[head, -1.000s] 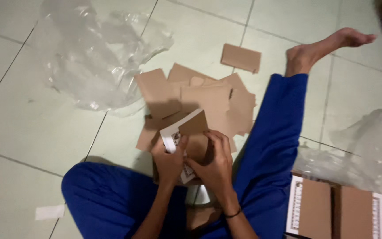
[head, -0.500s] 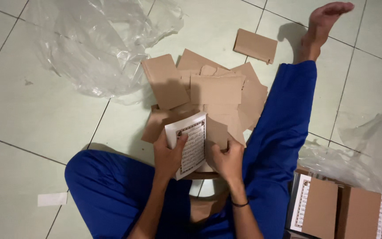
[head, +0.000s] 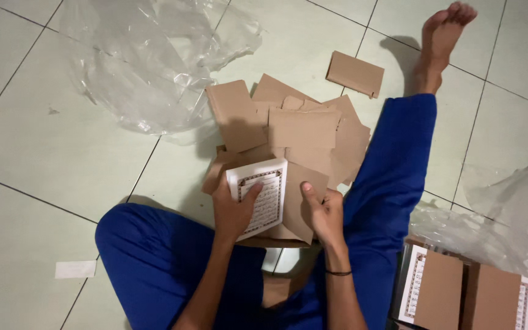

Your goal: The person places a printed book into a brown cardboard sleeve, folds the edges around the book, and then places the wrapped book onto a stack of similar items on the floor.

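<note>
I sit on a tiled floor in blue trousers. My left hand (head: 233, 211) grips a small white booklet (head: 263, 195) with a printed decorative border, thumb laid across its cover. My right hand (head: 322, 211) holds a brown paper sleeve (head: 297, 201) beside the booklet, partly around its right edge. Just beyond both hands lies a pile of brown paper sleeves (head: 300, 131), and one more brown sleeve (head: 355, 73) lies apart, farther away.
A crumpled clear plastic sheet (head: 148, 61) lies at the upper left. At lower right, more booklets wrapped in brown sleeves (head: 459, 293) sit beside another clear plastic bag (head: 508, 214). My bare foot (head: 441, 36) stretches to the upper right. A white scrap (head: 74, 269) lies at left.
The booklet has turned cover up and now shows more fully. My right hand moved from on top of it to its right side, onto the brown sleeve.
</note>
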